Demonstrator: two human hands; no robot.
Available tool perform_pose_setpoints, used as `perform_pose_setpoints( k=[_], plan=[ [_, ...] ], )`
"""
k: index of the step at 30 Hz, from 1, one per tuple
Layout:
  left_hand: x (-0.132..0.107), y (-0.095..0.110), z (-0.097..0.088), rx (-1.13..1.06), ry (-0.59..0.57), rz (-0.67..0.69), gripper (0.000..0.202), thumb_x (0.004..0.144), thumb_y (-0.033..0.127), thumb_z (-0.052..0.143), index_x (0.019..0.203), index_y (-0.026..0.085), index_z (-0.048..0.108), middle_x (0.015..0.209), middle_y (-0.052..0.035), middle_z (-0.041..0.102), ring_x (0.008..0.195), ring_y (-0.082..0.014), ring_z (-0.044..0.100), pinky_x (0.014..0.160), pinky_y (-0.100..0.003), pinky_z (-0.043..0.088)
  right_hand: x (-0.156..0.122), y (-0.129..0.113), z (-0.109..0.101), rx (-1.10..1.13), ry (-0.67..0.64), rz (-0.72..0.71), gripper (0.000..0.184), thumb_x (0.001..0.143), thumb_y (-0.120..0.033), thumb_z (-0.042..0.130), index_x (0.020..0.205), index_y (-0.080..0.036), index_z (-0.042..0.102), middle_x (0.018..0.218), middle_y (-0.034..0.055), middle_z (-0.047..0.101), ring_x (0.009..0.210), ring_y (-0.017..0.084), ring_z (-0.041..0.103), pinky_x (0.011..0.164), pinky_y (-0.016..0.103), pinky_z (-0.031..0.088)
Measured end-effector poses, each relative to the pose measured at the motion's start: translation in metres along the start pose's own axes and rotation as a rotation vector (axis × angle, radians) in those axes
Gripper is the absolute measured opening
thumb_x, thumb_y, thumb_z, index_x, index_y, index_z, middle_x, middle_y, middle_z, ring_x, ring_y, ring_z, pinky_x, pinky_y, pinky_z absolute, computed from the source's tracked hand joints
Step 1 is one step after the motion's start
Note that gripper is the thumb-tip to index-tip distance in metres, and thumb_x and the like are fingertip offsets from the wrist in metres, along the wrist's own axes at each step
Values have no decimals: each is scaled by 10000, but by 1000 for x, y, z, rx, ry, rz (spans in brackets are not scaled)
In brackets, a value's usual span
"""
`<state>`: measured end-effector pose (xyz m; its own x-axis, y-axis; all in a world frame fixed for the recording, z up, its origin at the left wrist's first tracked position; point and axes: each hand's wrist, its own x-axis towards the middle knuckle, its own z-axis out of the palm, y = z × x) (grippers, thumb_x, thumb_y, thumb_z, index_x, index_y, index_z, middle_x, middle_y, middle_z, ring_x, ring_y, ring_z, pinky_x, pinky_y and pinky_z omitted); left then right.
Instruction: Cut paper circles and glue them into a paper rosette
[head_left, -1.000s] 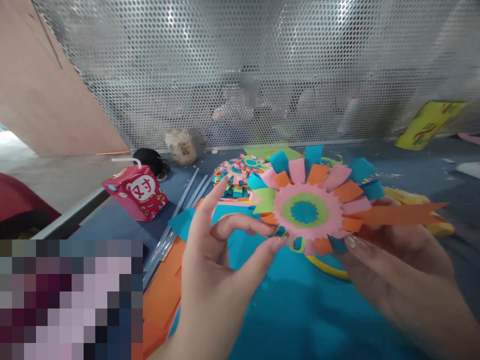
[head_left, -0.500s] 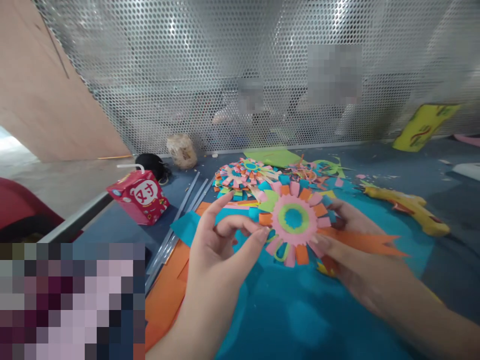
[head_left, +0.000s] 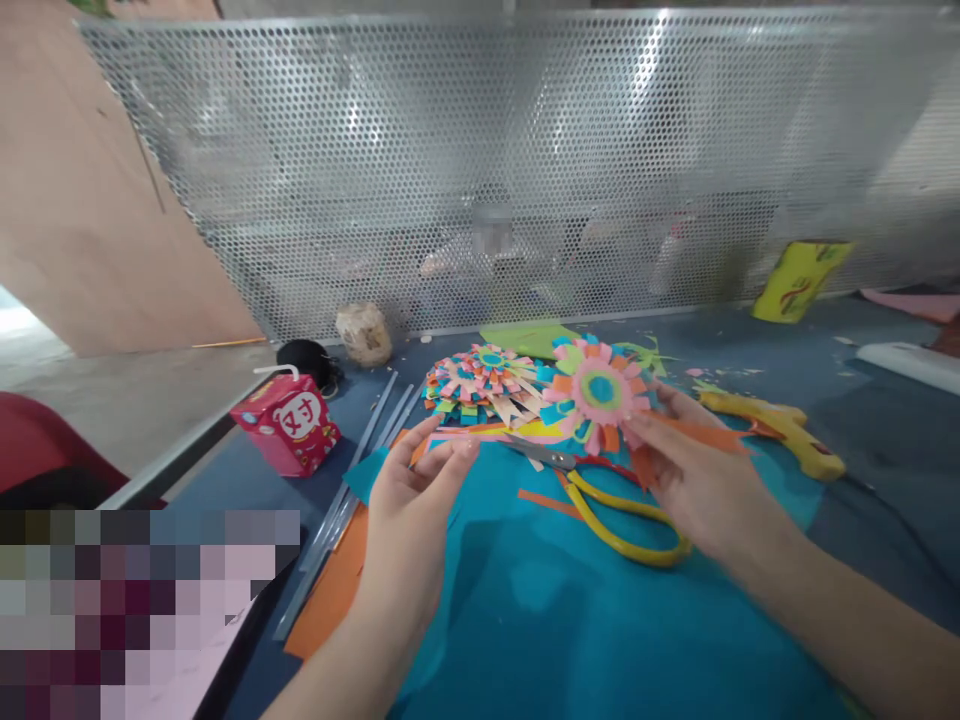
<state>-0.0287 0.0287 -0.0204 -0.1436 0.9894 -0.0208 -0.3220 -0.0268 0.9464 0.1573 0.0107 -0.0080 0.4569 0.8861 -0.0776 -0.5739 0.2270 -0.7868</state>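
My right hand (head_left: 686, 460) grips a layered paper flower (head_left: 598, 388) by its right edge. The flower has a blue centre, a green ring, a pink disc and pink, orange and blue petals. An orange paper tail (head_left: 709, 432) sticks out behind my fingers. My left hand (head_left: 412, 500) is apart from the flower, to its left, thumb and a finger pinched together; whether anything is between them I cannot make out. Scissors with yellow handles (head_left: 630, 535) lie between my hands on a large blue sheet (head_left: 540, 620), beside a narrow orange strip (head_left: 549, 502).
Finished paper flowers (head_left: 480, 380) are piled behind my hands. A yellow glue gun (head_left: 780, 425) with its cable lies right. Clear glue sticks (head_left: 360, 480), orange paper (head_left: 319, 620) and a red drink carton (head_left: 289, 425) are left. A perforated metal screen (head_left: 450, 150) bounds the back.
The flower has moved up and away with my right hand. My left hand has come off its edge and shifted left, uncovering the scissors. The camera view has tilted upward slightly.
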Motion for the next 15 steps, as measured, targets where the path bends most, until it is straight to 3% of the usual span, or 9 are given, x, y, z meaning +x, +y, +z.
perform_pose_setpoints(
  k=[4,8,11,15],
  plan=[
    [8,-8,-4,305,-125,96,374,710,387,646,981,145,557,651,26,590,574,-84,524,515,-193,374,21,-9,-12,23,-39,-157,404,455,-129,791,745,-188,518,728,-19,644,665,99,623,601,154,539],
    [10,-11,-3,482,-249,182,242,760,381,556,804,145,589,603,13,548,556,-117,508,527,-233,372,37,-8,-22,-57,-31,-89,196,687,-120,698,808,-182,557,764,-20,619,709,126,617,555,199,517],
    [10,-9,-3,559,-293,256,233,826,359,449,854,162,572,581,18,541,578,-136,518,581,-250,387,44,-5,-23,-98,-39,-24,83,858,-178,577,914,-117,570,834,9,593,709,110,592,597,240,522],
    [9,-12,-5,669,-389,304,255,861,330,366,957,180,549,594,11,579,593,-161,550,601,-262,404,52,-1,-22,-122,-21,29,72,883,-168,542,901,-103,567,840,8,579,715,102,580,618,239,518]
  ],
)
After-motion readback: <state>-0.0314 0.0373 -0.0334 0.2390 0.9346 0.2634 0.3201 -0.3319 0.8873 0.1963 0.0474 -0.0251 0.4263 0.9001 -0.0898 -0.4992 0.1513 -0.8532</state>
